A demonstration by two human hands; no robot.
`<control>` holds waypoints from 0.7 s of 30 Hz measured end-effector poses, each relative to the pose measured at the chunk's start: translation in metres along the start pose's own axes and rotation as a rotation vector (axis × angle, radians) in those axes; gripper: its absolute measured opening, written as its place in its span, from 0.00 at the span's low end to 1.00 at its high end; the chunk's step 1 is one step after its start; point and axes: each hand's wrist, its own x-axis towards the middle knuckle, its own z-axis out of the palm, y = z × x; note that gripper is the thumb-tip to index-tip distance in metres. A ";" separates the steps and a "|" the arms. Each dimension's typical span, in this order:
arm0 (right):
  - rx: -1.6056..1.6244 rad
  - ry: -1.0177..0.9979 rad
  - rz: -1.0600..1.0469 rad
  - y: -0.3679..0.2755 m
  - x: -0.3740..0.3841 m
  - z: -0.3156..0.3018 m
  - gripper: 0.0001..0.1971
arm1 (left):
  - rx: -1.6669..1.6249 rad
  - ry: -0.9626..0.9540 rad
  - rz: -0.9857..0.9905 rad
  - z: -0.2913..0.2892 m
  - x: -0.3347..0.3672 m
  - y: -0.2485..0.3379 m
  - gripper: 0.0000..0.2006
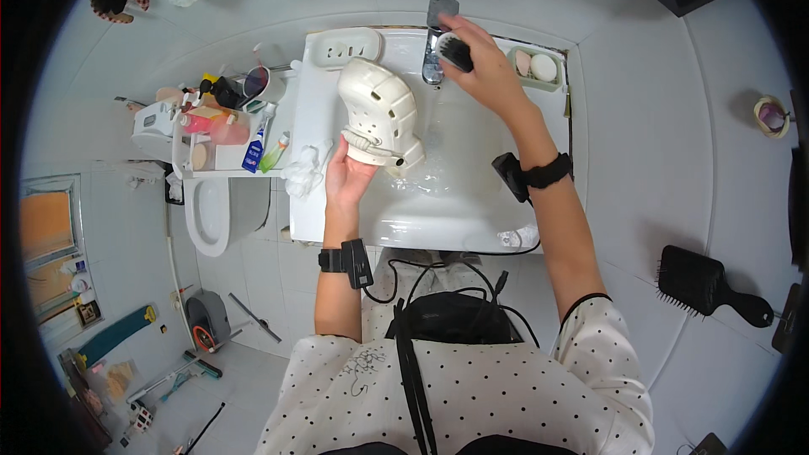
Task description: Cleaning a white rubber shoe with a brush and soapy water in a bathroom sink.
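A white foam clog [379,109] with holes and a heel strap hangs tilted over the left side of the white sink [472,232]. My left hand [348,179] grips it from below at its lower end. Up at the metal faucet [431,70], my right hand [493,72] holds a scrub brush [456,52] with black bristles facing left. The fingers of that hand reach to the faucet's top and seem to touch it. My palm hides most of the brush's body. Some water shows in the basin under the clog.
A white soap dish [344,48] sits at the sink's back left corner, and a green dish with soaps [537,68] at the back right. Crumpled white plastic [305,170] lies on the left rim. Beyond it stands a shelf of toiletries [240,173]. A hairbrush [708,282] hangs on the right wall.
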 end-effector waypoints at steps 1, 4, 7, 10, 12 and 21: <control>0.018 -0.048 0.027 -0.002 0.002 0.002 0.21 | 0.000 0.000 0.008 0.003 -0.002 0.000 0.22; 0.033 -0.086 0.067 -0.003 0.003 0.004 0.25 | -0.017 0.010 0.090 0.008 -0.006 -0.004 0.21; -0.008 -0.095 0.083 -0.001 -0.006 0.007 0.24 | -0.065 -0.044 0.138 0.013 -0.010 -0.009 0.21; -0.001 -0.150 0.092 -0.005 -0.018 0.006 0.23 | -0.188 -0.242 0.079 0.022 -0.016 -0.017 0.22; 0.041 -0.180 0.105 -0.011 -0.025 0.005 0.22 | -0.181 -0.268 0.091 0.031 -0.015 -0.020 0.23; 0.316 -0.218 0.215 -0.053 -0.066 0.019 0.26 | 0.235 -0.276 0.193 0.068 -0.012 -0.049 0.21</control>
